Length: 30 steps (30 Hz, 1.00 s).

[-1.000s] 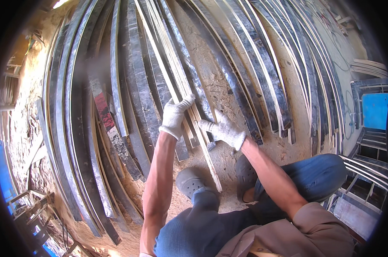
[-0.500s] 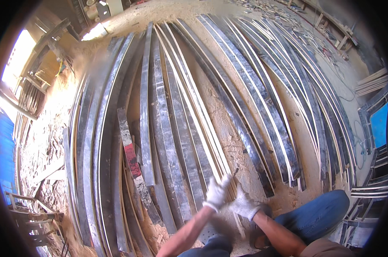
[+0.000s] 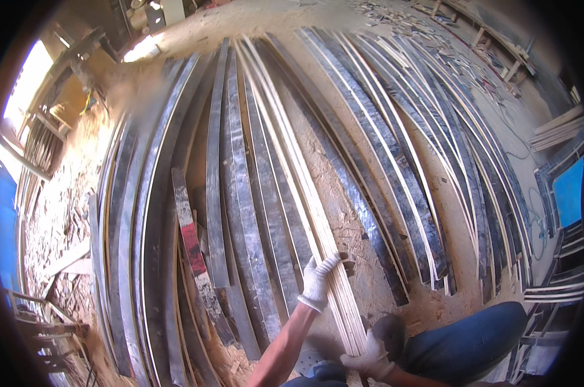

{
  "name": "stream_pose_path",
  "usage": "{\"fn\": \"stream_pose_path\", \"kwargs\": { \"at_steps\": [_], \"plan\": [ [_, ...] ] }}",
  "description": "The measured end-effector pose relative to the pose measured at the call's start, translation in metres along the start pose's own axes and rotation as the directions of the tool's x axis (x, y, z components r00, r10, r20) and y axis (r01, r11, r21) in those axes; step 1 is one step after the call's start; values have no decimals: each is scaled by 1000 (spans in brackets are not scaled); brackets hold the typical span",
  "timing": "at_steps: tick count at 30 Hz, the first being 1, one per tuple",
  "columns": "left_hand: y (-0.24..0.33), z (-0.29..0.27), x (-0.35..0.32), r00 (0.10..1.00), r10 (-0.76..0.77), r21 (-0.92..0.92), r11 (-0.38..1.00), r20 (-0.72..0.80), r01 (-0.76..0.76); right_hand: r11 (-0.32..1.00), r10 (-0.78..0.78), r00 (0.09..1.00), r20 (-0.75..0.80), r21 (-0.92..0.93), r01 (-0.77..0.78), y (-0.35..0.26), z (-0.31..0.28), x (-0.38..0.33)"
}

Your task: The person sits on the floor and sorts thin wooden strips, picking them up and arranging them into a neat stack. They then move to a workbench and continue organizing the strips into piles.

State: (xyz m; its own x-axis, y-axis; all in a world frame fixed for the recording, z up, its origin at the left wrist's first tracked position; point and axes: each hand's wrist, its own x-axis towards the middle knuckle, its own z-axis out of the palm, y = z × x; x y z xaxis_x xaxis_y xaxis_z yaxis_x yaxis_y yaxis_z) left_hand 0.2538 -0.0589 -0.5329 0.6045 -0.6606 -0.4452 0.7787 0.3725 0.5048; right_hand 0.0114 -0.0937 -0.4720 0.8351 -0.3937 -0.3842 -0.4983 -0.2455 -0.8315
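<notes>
A bundle of long plywood strips (image 3: 340, 293), pale layered edges facing up, runs from between my knees toward the far side of the floor. My left hand (image 3: 316, 281), in a white glove, wraps round the bundle part way along, its fingers over the top. Close to the near end, my gloved right hand (image 3: 371, 358) closes round the same strips, thumb side up. Dark-faced wooden strips (image 3: 260, 258) lie to the left of the bundle, and another dark strip (image 3: 382, 251) lies to its right.
Many long dark strips (image 3: 130, 258) cover the floor at left, and more (image 3: 402, 187) at right. One strip bears a red patch (image 3: 192, 238). Wood scraps (image 3: 63, 213) heap at far left. A blue panel (image 3: 568, 193) stands at right. My bent knee (image 3: 492, 329) is at lower right.
My right hand has moved down and nearer to me, to the bundle's near end. My left hand has shifted slightly and now wraps the strips. The bundle's near end looks wider and more gathered.
</notes>
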Motion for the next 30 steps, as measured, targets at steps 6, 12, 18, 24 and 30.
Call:
{"fn": "stream_pose_path", "kwargs": {
  "at_steps": [6, 12, 18, 24, 30],
  "plan": [
    [-5, 12, 24, 999, 47, 110, 993, 8, -47, 994, 88, 994, -59, 69, -84, 15, 5, 7],
    [36, -1, 70, 908, 420, 578, 738, 11, -348, 991, -7, 984, -179, 129, 31, 28, -24, 114],
    [-12, -93, -11, 687, 726, 978, -117, -34, 172, 977, 208, 937, -280, 12, -213, 70, -91, 176],
    [-20, -70, -42, 707, 624, 852, -122, -333, 509, 584, -273, 890, -366, -798, -149, 7, -27, 168],
    [-3, -65, -30, 788, 489, 852, -154, -374, 500, 801, 247, 967, -69, -547, -243, 50, 70, 168]
  ]
}}
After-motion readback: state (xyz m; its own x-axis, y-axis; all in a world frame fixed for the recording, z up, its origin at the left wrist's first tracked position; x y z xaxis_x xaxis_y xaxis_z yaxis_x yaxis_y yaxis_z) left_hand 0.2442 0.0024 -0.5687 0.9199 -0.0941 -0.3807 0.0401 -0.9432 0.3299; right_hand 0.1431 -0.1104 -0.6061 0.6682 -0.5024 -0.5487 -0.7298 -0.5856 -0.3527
